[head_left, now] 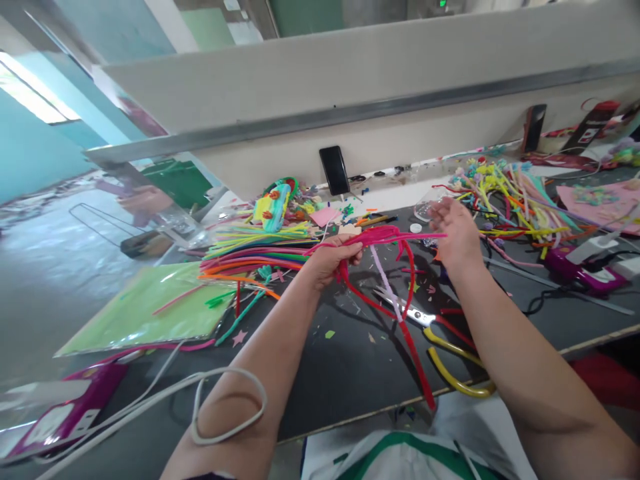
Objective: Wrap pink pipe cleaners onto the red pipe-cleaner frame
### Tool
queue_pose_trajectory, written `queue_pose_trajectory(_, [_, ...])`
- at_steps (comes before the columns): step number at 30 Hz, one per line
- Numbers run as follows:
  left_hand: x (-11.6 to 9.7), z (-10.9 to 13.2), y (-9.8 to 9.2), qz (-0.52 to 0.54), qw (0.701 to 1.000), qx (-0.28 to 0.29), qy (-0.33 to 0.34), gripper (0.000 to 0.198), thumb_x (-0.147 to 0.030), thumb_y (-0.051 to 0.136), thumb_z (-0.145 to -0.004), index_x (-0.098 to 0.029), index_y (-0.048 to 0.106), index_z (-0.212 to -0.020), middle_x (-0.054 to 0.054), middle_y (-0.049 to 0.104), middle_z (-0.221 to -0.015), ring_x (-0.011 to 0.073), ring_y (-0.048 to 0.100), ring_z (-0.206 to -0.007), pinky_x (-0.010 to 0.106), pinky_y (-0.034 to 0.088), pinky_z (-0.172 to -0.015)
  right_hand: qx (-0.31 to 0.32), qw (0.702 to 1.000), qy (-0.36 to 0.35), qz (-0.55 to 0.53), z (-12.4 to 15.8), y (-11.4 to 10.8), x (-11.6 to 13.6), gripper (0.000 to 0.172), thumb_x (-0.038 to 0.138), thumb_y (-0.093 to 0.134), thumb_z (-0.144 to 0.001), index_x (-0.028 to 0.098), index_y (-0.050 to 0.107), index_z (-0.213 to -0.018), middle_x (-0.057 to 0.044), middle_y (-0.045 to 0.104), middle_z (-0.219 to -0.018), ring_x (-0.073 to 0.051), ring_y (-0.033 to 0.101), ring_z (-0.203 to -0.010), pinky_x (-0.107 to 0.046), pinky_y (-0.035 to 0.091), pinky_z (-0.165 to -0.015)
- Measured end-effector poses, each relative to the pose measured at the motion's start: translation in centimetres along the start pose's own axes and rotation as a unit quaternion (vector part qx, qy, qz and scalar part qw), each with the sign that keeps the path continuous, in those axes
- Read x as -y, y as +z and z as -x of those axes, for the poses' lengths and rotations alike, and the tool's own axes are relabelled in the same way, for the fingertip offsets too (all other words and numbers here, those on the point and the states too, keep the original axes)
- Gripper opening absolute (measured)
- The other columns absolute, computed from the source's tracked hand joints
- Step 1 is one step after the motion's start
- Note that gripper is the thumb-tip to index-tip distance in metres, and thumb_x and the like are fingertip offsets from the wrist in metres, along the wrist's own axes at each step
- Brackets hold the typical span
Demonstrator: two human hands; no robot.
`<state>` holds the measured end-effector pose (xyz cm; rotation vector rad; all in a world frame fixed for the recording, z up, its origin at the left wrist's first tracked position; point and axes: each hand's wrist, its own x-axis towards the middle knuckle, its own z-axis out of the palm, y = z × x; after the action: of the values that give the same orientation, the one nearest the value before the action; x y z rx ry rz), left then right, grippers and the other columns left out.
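My left hand is closed around a bunch of red and pink pipe cleaners held above the dark table. Long red stems and a pale lilac one hang down from the bunch toward the table's front edge. My right hand is raised just right of the bunch, fingers pinched on the thin pink end that sticks out to the right. Scissors with yellow handles lie on the table beneath the hanging stems.
A pile of coloured pipe cleaners lies left, another at the back right. Green sheets in plastic, a black phone leaning on the partition, a pink glue gun, a white cable near my left forearm.
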<state>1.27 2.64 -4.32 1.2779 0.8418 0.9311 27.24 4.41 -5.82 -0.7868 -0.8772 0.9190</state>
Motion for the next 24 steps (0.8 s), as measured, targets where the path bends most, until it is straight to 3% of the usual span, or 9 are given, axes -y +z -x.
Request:
queue_pose_trajectory(2, [-0.3, 0.1, -0.3, -0.014, 1.0, 0.005, 0.001, 0.026, -0.032, 0.073, -0.07, -0.011, 0.062, -0.079, 0.0, 0.058, -0.063, 0.0068, 0.051, -0.054, 0.019, 0.04, -0.053, -0.05, 0.998, -0.034, -0.001, -1.0, -1.0, 0.3, 0.035, 0.054, 0.054, -0.079, 0.028, 0.056, -0.102, -0.001, 0.067, -0.105, -0.014, 0.064, -0.093, -0.025, 0.049, -0.068])
queue_pose_trajectory(4, [-0.6, 0.2, -0.5, -0.026, 1.0, 0.013, -0.004, 0.025, -0.032, 0.074, -0.069, -0.011, 0.061, -0.076, 0.0, 0.058, -0.063, 0.0068, 0.051, -0.053, 0.019, 0.041, -0.053, -0.049, 0.998, -0.043, 0.005, -1.4, -1.6, 0.7, 0.033, 0.05, 0.058, -0.078, 0.028, 0.058, -0.102, -0.002, 0.068, -0.103, -0.015, 0.065, -0.093, -0.027, 0.05, -0.07])
queue_pose_trajectory(9, [-1.5, 0.9, 0.1, -0.048, 0.998, 0.029, -0.029, 0.028, -0.031, 0.075, -0.067, -0.012, 0.064, -0.082, 0.0, 0.059, -0.063, 0.0077, 0.052, -0.054, 0.02, 0.041, -0.054, 0.145, 0.988, 0.026, 0.041, -0.3, -1.0, 1.5, 0.031, 0.047, 0.067, -0.074, 0.021, 0.067, -0.092, -0.007, 0.071, -0.091, -0.02, 0.067, -0.088, -0.035, 0.052, -0.076])
queue_pose_trajectory(14, [-2.3, 1.6, 1.7, -0.091, 0.992, 0.07, -0.044, 0.025, -0.03, 0.074, -0.068, -0.013, 0.066, -0.084, 0.0, 0.058, -0.064, 0.0085, 0.052, -0.055, 0.02, 0.042, -0.053, 0.237, 0.967, 0.072, 0.063, 0.8, -0.6, 2.3, 0.035, 0.05, 0.07, -0.072, 0.02, 0.072, -0.09, -0.008, 0.072, -0.091, -0.021, 0.068, -0.083, -0.036, 0.052, -0.077])
queue_pose_trajectory(16, [-2.5, 1.9, 2.6, -0.106, 0.989, 0.087, -0.052, 0.022, -0.03, 0.073, -0.069, -0.013, 0.066, -0.082, 0.0, 0.058, -0.062, 0.0087, 0.052, -0.054, 0.02, 0.042, -0.053, 0.301, 0.942, 0.098, 0.115, 1.3, -0.5, 2.6, 0.035, 0.05, 0.069, -0.072, 0.019, 0.073, -0.089, -0.007, 0.073, -0.089, -0.019, 0.067, -0.081, -0.033, 0.051, -0.075])
queue_pose_trajectory(20, [-2.3, 2.1, 3.8, -0.138, 0.984, 0.099, -0.058, 0.02, -0.03, 0.071, -0.07, -0.014, 0.066, -0.081, -0.001, 0.057, -0.06, 0.0089, 0.051, -0.051, 0.021, 0.041, -0.05, 0.451, 0.85, 0.153, 0.225, 2.2, 0.1, 2.7, 0.033, 0.047, 0.072, -0.069, 0.017, 0.074, -0.084, -0.002, 0.071, -0.073, -0.014, 0.062, -0.062, -0.026, 0.047, -0.059])
queue_pose_trajectory(22, [-2.0, 2.0, 4.0, -0.149, 0.982, 0.102, -0.057, 0.023, -0.031, 0.072, -0.07, -0.014, 0.067, -0.086, 0.0, 0.058, -0.06, 0.0091, 0.052, -0.051, 0.021, 0.041, -0.05, 0.477, 0.825, 0.169, 0.252, 2.5, 0.5, 2.4, 0.031, 0.045, 0.075, -0.065, 0.017, 0.074, -0.077, 0.0, 0.068, -0.063, -0.012, 0.058, -0.054, -0.024, 0.043, -0.053])
queue_pose_trajectory(24, [-1.7, 1.8, 3.9, -0.144, 0.983, 0.1, -0.053, 0.029, -0.032, 0.072, -0.07, -0.015, 0.068, -0.092, 0.0, 0.06, -0.063, 0.0095, 0.054, -0.053, 0.021, 0.042, -0.052, 0.473, 0.821, 0.197, 0.251, 2.7, 0.7, 2.1, 0.029, 0.044, 0.076, -0.063, 0.017, 0.072, -0.073, 0.002, 0.066, -0.059, -0.012, 0.055, -0.05, -0.023, 0.042, -0.05])
